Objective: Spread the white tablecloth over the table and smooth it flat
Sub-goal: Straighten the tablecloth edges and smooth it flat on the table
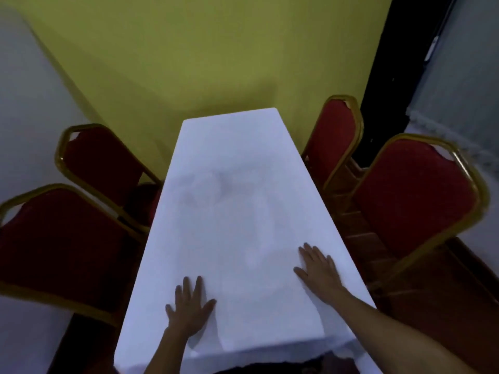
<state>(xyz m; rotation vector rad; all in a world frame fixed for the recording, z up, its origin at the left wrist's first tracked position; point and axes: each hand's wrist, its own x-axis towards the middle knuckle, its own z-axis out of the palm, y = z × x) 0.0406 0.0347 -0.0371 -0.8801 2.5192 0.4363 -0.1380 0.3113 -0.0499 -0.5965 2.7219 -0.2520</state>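
White tablecloth (229, 211) under both hands, covers the long narrow table from near end to far end, hangs over the near edge and both long sides

Left hand (189, 309) fingers straight and spread wide, palm down flat on the cloth, near the near end, a bit left of the centre line. Thumb points right. Holds nothing, just presses

Right hand (318, 268) fingers also straight, splayed, palm flat on the cloth, farther up the table than the left hand and close to the right edge. Forearm comes in from lower right, crossing the table's near right corner

Hands well apart, cloth between them looks flat. Faint soft creases or shadows in the middle of the cloth, blurry, can't tell which. One fold line runs down near the near edge between the hands

Four red padded chairs with gold frames: near left chair (62, 247), far left chair (100, 168), far right chair (334, 139), near right chair (413, 198), two per long side, backs beside the table. Right-side ones look stacked

Yellow-green wall (202, 55) behind the far end, dark vertical strip (388, 76) to its right, pale grey surfaces at both sides of frame
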